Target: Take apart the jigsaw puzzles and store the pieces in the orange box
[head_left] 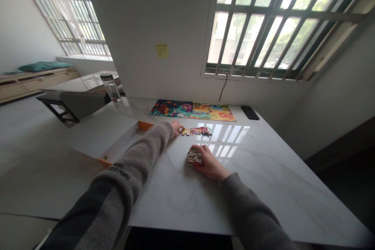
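Observation:
A thick stack of jigsaw puzzle pieces [194,156] sits in my right hand [211,163], its fingers wrapped round the far and near sides, low over the white marbled table. My left hand [176,128] reaches farther out, fingertips pinched together at a small puzzle piece [180,130]. Just right of those fingertips lies a short row of joined puzzle pieces [193,131] in yellow, purple and red. Whether the piece at my left fingertips touches this row is too small to tell.
An open white box with orange inner sides [144,125] lies left, under my left forearm. Two colourful picture sheets [172,108] lie along the wall. A black phone [250,112] is at the back right, a glass bottle [111,89] at the back left. The table's edge [181,229] runs nearest me.

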Tool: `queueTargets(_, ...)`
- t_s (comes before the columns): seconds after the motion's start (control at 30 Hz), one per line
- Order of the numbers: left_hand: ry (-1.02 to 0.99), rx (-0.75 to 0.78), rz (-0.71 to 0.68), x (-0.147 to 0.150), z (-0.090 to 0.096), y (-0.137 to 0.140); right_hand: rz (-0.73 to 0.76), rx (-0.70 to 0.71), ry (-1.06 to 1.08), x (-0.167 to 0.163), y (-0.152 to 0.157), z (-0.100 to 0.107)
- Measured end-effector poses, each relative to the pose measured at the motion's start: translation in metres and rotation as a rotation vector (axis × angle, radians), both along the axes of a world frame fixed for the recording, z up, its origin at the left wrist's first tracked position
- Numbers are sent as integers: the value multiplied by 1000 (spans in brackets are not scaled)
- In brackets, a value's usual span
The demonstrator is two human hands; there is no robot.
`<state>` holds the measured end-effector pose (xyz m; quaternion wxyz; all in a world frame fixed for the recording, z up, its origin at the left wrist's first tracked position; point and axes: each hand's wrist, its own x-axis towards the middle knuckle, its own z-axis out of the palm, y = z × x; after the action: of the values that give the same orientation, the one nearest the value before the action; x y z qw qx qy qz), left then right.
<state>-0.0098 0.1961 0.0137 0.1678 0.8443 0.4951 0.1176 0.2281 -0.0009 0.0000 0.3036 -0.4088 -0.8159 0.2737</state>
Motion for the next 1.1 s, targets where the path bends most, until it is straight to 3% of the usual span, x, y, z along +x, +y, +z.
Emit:
queueTargets(0.13, -144, -3, 64, -8, -3, -17, -5, 5, -6, -1, 1, 0)
queueTargets(0.3, -846, -120, 226, -5, -18, -60, -6, 2, -15, -1, 1, 0)
queueTargets(0.4, -1056, -196, 272, -2, -29, -85, -3, -2, -13, -1, -1, 1)
queueTargets(0.5, -1058, -284, 298, -8, -35, -103, 5, -13, -20, -1, -3, 4)
queueTargets(0.57, -957, -298, 244, -17, -38, -111, 19, -19, -26, -1, -5, 7)
queueTargets(0.7, -540, -68, 199, -34, -37, -123, 48, -27, -24, 0, -7, 11)
queueTargets(0.77, -448, 11, 182, -38, -33, -127, 49, -31, -19, 0, -7, 11)
queueTargets(0.97, -728, -314, 18, -34, -14, -140, -20, -5, 12, -3, -4, 4)
queueTargets(1.1, -793, -412, -17, -22, -7, -154, -114, 3, -1, -2, 1, -1)
